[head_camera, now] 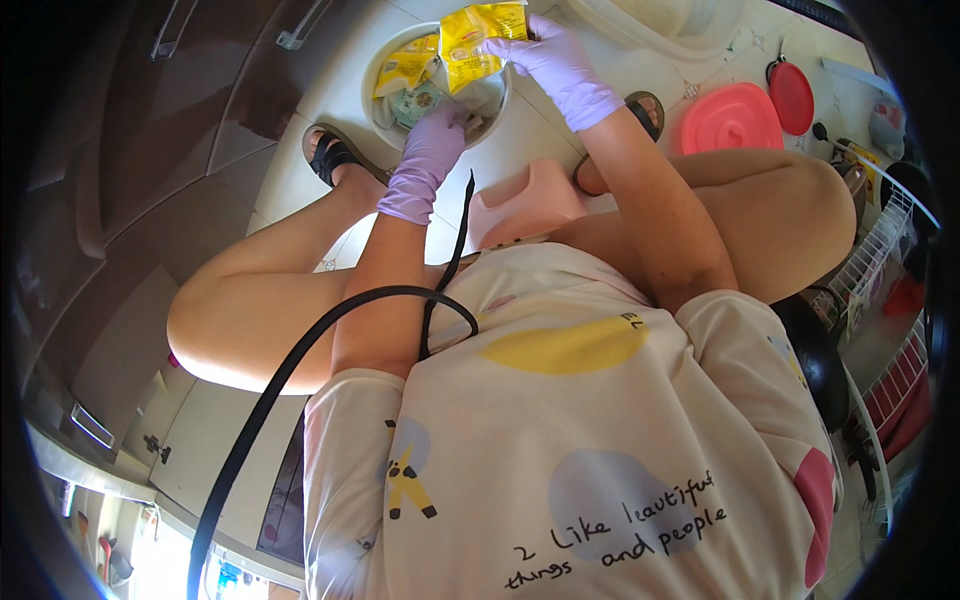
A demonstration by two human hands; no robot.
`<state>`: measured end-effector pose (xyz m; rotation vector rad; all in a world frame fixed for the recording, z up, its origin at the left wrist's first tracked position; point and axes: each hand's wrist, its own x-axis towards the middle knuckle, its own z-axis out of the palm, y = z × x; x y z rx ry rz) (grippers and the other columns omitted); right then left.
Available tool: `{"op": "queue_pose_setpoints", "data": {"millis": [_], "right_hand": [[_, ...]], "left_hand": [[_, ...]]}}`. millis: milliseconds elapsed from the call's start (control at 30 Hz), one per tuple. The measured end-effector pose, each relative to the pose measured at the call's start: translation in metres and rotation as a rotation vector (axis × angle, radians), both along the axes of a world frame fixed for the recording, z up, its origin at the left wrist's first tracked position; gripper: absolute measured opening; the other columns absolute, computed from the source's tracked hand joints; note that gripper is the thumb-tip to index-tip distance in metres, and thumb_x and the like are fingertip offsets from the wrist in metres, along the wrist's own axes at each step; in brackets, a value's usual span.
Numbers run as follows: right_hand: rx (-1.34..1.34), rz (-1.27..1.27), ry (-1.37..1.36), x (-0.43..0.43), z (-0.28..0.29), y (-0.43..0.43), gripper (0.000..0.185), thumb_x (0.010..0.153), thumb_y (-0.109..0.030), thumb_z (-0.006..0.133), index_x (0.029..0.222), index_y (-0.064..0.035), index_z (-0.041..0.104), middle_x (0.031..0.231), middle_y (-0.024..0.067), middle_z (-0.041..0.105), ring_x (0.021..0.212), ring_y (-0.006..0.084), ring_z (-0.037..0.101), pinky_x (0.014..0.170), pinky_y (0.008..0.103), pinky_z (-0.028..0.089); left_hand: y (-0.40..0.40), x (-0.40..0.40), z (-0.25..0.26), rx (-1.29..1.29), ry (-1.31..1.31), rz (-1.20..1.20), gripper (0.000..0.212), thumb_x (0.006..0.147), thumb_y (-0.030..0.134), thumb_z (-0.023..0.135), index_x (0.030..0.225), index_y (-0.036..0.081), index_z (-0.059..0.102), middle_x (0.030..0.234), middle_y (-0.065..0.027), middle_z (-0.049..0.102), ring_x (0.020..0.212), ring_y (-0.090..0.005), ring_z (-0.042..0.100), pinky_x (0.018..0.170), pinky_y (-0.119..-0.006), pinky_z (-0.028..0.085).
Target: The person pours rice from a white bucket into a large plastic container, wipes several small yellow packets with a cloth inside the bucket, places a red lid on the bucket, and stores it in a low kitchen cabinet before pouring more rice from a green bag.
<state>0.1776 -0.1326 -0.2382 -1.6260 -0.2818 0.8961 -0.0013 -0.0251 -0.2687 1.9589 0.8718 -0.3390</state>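
Note:
My right hand (559,71), in a lilac glove, pinches a yellow plastic packet (472,64) by its right side. The packet hangs over the rim of a round white bucket (367,94) on the floor and bears printing. My left hand (436,141), gloved alike, reaches over the bucket's near rim, its fingers curled down and partly hidden. Close to those fingers lies a pale green packet (415,106) inside the bucket. Another yellow packet (403,69) rests behind it, with whitish plastic around them.
Beyond the left foot stand dark cabinets (135,135). A pink plastic stool (529,202) is between my legs. Rightward lie a pink lid (731,120), a red round lid (791,97) and a white wire rack (874,262). A translucent tub (690,37) stands ahead. A black strap (262,397) crosses the view.

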Motion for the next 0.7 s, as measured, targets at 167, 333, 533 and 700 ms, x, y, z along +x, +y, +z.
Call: {"op": "queue_pose_setpoints", "data": {"millis": [167,333,533,700], "right_hand": [[-0.02,0.012,-0.014,-0.004,0.004,-0.001,0.038,0.073,-0.024,0.077,0.1,-0.0025,0.063,0.073,-0.0019,0.059,0.058,0.0048,0.046,0.053,0.0192,0.04],[-0.03,-0.016,-0.022,-0.001,-0.007,-0.004,0.038,0.072,-0.024,0.077,0.1,-0.0029,0.063,0.074,-0.002,0.059,0.057,0.005,0.046,0.053,0.0193,0.04],[0.012,0.005,-0.003,-0.004,-0.002,0.002,0.039,0.072,-0.022,0.078,0.101,-0.0027,0.062,0.073,-0.0023,0.059,0.057,0.0047,0.046,0.052,0.0195,0.04],[0.129,-0.019,-0.01,-0.011,0.005,0.006,0.039,0.074,-0.021,0.076,0.102,0.0004,0.061,0.085,0.0016,0.064,0.071,0.008,0.056,0.063,0.0219,0.046]], "left_hand": [[0.001,0.015,0.014,0.191,-0.02,-0.257,0.033,0.085,0.033,0.05,0.103,0.008,0.06,0.101,-0.0204,0.06,0.095,-0.0401,0.055,0.082,-0.045,0.045],[0.006,0.019,0.022,0.194,0.138,-0.204,0.036,0.085,0.035,0.047,0.106,0.01,0.061,0.104,-0.0201,0.06,0.096,-0.0396,0.056,0.083,-0.046,0.045],[0.042,0.0,-0.009,0.135,0.085,0.129,0.034,0.083,0.021,0.046,0.109,0.01,0.063,0.1,-0.0168,0.065,0.09,-0.0318,0.062,0.079,-0.039,0.049],[0.045,-0.002,0.016,-0.124,-0.059,0.526,0.031,0.082,0.004,0.042,0.104,0.001,0.063,0.085,-0.0129,0.067,0.063,-0.0176,0.061,0.059,-0.027,0.049]]}}
